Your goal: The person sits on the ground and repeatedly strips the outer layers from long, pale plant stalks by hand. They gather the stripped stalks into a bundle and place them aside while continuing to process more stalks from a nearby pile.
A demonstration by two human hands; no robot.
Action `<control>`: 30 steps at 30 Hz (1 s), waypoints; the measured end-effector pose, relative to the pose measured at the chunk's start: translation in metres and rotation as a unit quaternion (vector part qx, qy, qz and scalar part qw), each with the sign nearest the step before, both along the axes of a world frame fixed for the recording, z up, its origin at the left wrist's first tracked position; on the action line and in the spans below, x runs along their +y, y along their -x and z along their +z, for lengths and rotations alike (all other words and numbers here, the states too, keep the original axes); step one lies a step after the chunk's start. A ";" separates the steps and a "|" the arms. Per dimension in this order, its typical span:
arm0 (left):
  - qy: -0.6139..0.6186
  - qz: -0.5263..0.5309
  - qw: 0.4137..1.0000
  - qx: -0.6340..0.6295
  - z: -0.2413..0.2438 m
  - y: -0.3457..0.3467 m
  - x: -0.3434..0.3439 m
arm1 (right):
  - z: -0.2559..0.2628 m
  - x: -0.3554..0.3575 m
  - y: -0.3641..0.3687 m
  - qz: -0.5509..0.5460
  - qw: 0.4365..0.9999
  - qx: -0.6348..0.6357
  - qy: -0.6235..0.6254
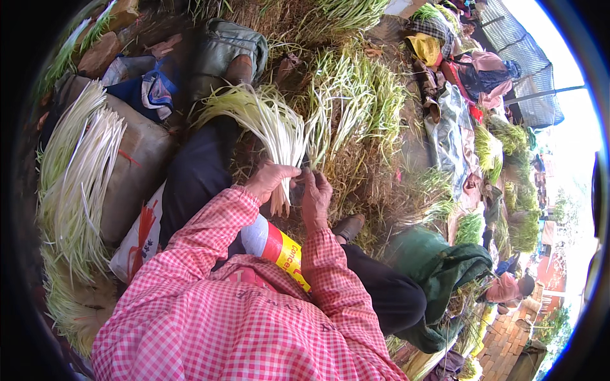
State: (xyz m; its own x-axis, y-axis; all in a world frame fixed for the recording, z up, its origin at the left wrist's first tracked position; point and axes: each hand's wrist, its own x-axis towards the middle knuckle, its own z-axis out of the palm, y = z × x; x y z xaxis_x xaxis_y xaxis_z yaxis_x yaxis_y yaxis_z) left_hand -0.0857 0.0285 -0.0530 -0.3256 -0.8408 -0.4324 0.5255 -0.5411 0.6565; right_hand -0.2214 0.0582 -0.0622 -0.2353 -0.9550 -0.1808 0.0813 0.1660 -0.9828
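A bunch of long stalks, white at one end and yellow-green at the other (pixel 281 133), is gripped in my left hand (pixel 269 178), its white ends hanging below my fingers. Close beside it, the bent fingers and thumb of my right hand (pixel 315 195) pinch the end of a thin green stalk (pixel 324 147). Loose pale green stalks (pixel 352 95) lie in a heap beyond my right hand. My checked sleeves reach in from below, over a red and yellow printed bag or apron (pixel 279 247) between my legs.
Bundled pale stalks (pixel 86 176) lie on a stone-like block (pixel 136 166) at left. Dry roots and straw (pixel 362 176) cover the ground ahead. A green cloth (pixel 452 276) lies by my right knee. Co-workers (pixel 486 78) sit at right among plastic sheets (pixel 448 128) and more green bundles (pixel 524 228).
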 end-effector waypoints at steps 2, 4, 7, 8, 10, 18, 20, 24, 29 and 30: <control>0.024 0.025 0.999 -0.025 -0.002 -0.008 -0.007 | -0.023 0.008 0.023 0.052 0.924 0.376 0.044; 0.021 0.065 0.998 -0.007 0.023 -0.011 -0.013 | -0.050 0.035 0.055 0.083 0.846 0.527 -0.002; 0.037 0.130 0.991 -0.001 0.037 -0.017 -0.020 | -0.087 0.074 0.113 0.149 0.780 0.562 -0.232; 0.021 0.128 0.992 0.006 0.037 -0.017 -0.021 | -0.087 0.078 0.127 0.150 0.752 0.576 -0.282; -0.002 0.121 0.993 0.003 0.036 -0.020 -0.020 | -0.075 0.069 0.123 0.109 0.780 0.574 -0.224; -0.038 0.093 0.995 0.008 0.021 -0.018 -0.022 | 0.027 0.012 0.008 0.228 0.968 0.103 0.007; -0.059 0.131 0.990 0.004 0.031 -0.033 -0.029 | 0.001 0.027 0.028 0.187 0.969 0.137 -0.086; -0.019 0.165 0.986 0.022 0.036 -0.047 -0.036 | -0.080 0.056 0.124 -0.003 0.950 0.234 -0.208; -0.008 0.178 0.984 0.005 0.032 -0.043 -0.031 | -0.029 0.043 0.089 -0.021 0.900 0.432 0.053; -0.015 0.170 0.985 0.009 0.031 -0.042 -0.031 | -0.012 0.033 0.065 0.007 0.904 0.416 0.097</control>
State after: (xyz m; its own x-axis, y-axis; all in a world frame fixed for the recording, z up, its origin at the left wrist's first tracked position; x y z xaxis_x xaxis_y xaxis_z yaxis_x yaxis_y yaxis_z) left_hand -0.0440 -0.0030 -0.0220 -0.0344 -0.8892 -0.4562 0.6911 -0.3509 0.6318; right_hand -0.2868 0.0912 -0.0744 -0.2008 -0.9536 0.2242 -0.6999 -0.0205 -0.7139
